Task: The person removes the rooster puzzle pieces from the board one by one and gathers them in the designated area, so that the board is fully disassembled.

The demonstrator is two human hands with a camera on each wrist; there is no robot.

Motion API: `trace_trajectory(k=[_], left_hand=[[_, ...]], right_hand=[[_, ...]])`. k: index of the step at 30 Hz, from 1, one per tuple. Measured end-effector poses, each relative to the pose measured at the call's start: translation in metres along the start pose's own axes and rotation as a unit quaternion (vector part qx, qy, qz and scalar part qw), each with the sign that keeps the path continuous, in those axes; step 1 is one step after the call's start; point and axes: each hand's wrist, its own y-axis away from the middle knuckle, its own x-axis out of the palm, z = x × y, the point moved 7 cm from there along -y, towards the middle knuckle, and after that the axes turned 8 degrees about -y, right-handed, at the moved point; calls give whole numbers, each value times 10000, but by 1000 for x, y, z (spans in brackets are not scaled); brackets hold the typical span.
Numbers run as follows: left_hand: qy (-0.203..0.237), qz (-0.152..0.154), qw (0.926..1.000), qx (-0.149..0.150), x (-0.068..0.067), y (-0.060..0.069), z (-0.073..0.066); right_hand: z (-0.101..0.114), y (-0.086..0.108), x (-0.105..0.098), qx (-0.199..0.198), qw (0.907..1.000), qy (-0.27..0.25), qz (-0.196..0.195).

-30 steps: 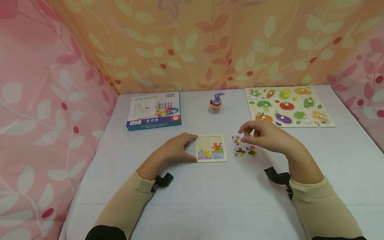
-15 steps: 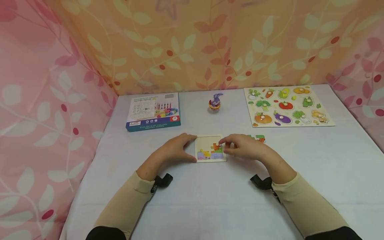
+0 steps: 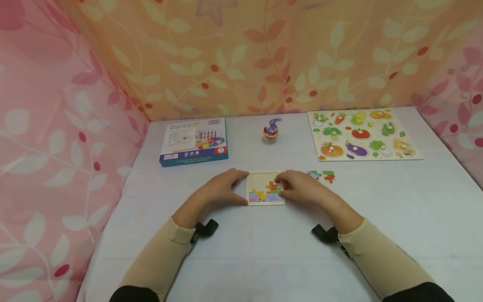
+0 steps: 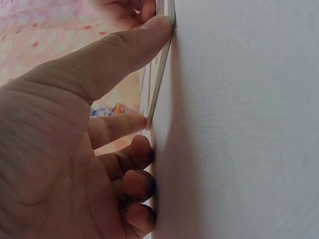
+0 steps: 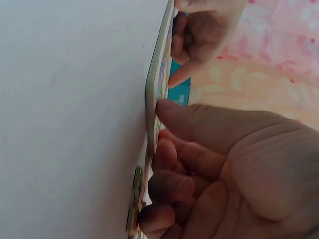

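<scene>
A small square jigsaw tray [image 3: 265,172] lies flat on the white table with a few pieces laid along its bottom and right side. My left hand [image 3: 222,187] grips the tray's left side, thumb at the near corner and index finger at the far corner. Bent over the right edge is my right hand [image 3: 302,186], thumb and index finger touching the tray beside an orange jigsaw piece [image 3: 272,186]. Whether those fingertips pinch a piece is hidden. Loose jigsaw pieces [image 3: 329,176] show just beyond the right hand. The right wrist view has the thumb [image 5: 172,113] against the tray's surface.
A boxed bead set [image 3: 194,141] lies at the back left. A purple rabbit figure [image 3: 271,128] stands at the back middle. On the back right lies a vegetable peg board [image 3: 364,134]. Patterned cloth [image 3: 241,58] hangs behind and at both sides.
My right hand has come left from above the loose pieces to the tray's right edge, then shifted slightly further left. The left hand and the tray stay in place.
</scene>
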Motion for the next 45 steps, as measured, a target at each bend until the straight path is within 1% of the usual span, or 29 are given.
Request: trace_trajectory(k=[5,11,14,17,21,28,33,39,43,45], left_hand=[[4,55,10000,-24,0,0,-2],[26,65,9999,-96,1,0,-2],[50,80,9999,-81,2,0,-3],[42,79,10000,-43,2,0,-3],[14,49,10000,4,2,0,-4],[-47,41,10000,11,2,-1,-3],[-58,8,10000,29,2,-1,-2],[-65,-13,10000,-10,3,-1,1],[-83,-24,10000,-36,3,-1,2],[-83,-29,10000,-42,2,-1,3]], right_hand=[[-2,-1,-1,217,9993,-57,-297],[2,1,-4,300,9981,-27,-534],[4,3,-7,327,9973,-201,-626],[6,7,-13,246,9961,-507,-683],[12,14,-28,209,9935,-841,-739],[19,32,-59,287,9881,-1206,-908],[20,46,-83,209,9859,-1326,-1000],[9,61,-105,371,9863,-1203,-1064],[-3,69,-115,482,9864,-1166,-1057],[-12,73,-119,600,9854,-1212,-1036]])
